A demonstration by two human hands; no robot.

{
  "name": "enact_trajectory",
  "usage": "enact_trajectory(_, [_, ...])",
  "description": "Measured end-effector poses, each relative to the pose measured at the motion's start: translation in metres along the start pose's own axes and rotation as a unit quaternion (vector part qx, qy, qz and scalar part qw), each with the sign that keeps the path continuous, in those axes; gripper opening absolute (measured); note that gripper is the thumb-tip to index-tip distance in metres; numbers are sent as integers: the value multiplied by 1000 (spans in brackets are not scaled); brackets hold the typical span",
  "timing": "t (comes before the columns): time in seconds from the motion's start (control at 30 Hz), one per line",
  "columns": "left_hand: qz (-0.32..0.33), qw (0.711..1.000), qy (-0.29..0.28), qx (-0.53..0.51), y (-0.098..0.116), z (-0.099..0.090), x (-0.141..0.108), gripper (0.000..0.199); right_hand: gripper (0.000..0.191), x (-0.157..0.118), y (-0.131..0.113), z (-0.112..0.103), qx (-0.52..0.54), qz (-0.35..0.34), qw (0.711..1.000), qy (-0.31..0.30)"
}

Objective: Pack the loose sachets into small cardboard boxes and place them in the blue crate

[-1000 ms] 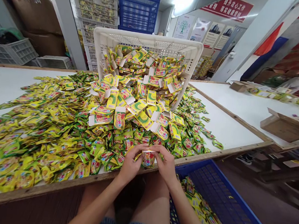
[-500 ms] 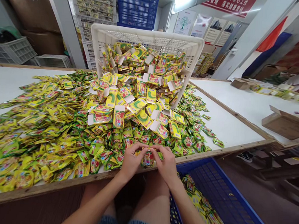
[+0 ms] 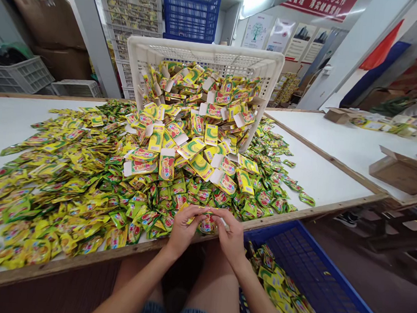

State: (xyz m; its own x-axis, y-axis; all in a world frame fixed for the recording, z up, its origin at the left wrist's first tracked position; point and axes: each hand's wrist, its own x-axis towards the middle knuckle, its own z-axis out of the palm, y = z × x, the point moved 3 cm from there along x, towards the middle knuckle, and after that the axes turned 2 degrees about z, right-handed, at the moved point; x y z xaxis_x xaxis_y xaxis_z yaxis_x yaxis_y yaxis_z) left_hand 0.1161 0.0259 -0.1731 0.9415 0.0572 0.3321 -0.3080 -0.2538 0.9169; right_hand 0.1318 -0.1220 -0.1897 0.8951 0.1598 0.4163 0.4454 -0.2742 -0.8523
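Note:
My left hand [image 3: 184, 227] and my right hand [image 3: 231, 235] meet at the table's front edge, fingers closed. Between them they grip a small printed packet [image 3: 208, 223], yellow-green with a red patch; the fingers cover much of it. Just beyond lies a wide heap of shiny yellow and green sachets [image 3: 78, 179]. Small yellow cardboard boxes [image 3: 211, 134], many with white end flaps standing out, spill over the sachets from a white plastic crate [image 3: 206, 49] tipped towards me.
Below the table edge at right, a blue basket [image 3: 342, 295] holds more filled yellow packets [image 3: 287, 295]. An open brown carton [image 3: 404, 171] sits on the adjoining table at right. Wooden strips [image 3: 75, 264] edge the tabletop. Behind stand stacked crates [image 3: 190, 11].
Both hands stay together at the table edge, with the fingers slightly shifted on the packet and the thumbs drawn a little lower. The view has shifted slightly.

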Motion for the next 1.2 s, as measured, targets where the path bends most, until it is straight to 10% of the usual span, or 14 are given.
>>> enact_trajectory(0.27, [-52,997,-23,-56,6,18,-14,30,23,-18,-6,-20,-4,39,996,78])
enact_trajectory(0.53, [-77,997,26,10,14,-3,-2,19,16,-7,15,-115,-330,74,939,59])
enact_trajectory(0.77, [-88,993,-81,-16,28,21,-21,22,53,71,42,-35,-239,-13,970,32])
enact_trajectory(0.93, [-101,992,57,-49,32,-20,-7,46,50,69,5,-5,-172,-11,980,98])
enact_trajectory(1.1, [-90,984,129,-78,36,-47,16,41,31,45,-50,31,-13,-102,990,-95])
enact_trajectory(1.2, [-88,972,204,-77,34,-62,20,36,13,45,-41,46,-94,-47,991,-82])
